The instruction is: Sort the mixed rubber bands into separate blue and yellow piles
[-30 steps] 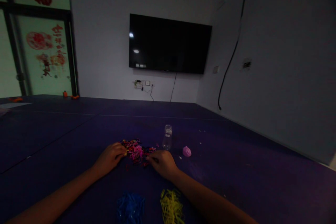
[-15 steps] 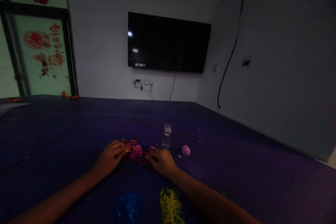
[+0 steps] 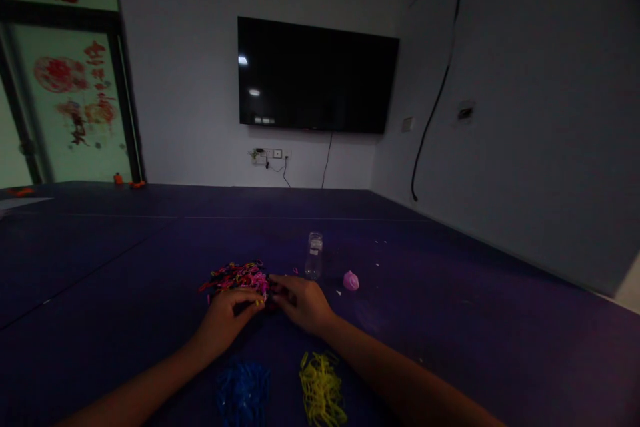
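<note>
A loose pile of mixed rubber bands, mostly pink, red and dark, lies on the purple surface in front of me. At its near edge my left hand is closed in a pinch, with a bit of yellow rubber band showing at the fingertips. My right hand reaches the pile's right side, fingers curled toward the thumb; what lies between them is too dark to make out. Closer to me are a heap of blue rubber bands and a heap of yellow rubber bands.
Beyond my right hand stands a clear bottle, upright. A pink crumpled-looking piece sits to its right, with small white scraps around. Seams cross the purple surface. A television hangs on the far wall.
My left hand has moved right and nearer, closer to my right hand. More of the mixed pile shows on its left side. The view has shifted slightly.
</note>
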Motion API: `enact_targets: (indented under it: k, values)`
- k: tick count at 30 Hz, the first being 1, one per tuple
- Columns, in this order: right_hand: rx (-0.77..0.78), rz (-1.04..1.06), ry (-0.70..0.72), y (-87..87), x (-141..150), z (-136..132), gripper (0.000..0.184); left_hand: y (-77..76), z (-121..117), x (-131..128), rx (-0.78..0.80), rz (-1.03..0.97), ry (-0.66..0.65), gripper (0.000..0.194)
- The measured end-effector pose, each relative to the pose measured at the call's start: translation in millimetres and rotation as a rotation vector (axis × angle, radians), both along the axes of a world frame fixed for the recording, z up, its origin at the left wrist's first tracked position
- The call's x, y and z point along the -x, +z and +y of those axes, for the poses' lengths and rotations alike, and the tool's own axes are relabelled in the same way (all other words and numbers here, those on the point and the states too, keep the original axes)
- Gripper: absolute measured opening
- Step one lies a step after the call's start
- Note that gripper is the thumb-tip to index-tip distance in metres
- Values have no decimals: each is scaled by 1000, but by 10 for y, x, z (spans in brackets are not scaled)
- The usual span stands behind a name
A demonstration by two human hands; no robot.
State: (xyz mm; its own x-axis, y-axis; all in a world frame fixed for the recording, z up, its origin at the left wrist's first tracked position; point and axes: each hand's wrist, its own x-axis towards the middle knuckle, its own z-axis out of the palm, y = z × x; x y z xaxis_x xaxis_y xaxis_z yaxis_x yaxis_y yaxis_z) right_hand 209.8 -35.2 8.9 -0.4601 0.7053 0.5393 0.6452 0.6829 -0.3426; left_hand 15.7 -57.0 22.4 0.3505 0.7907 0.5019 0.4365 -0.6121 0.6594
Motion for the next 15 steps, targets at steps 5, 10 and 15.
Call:
enact_targets:
  k: [5, 10, 15]
  values:
    - [-71, -50, 120, -7, -5, -17, 30, -35, 26, 9, 16, -9, -6, 20]
    - [-147, -105, 202, -34, 28, -11, 18, -52, 21, -1, 52, 1, -23, 20]
    - [-193, -151, 208, -50, 48, -24, 21, -54, 35, -11, 99, -35, -42, 19]
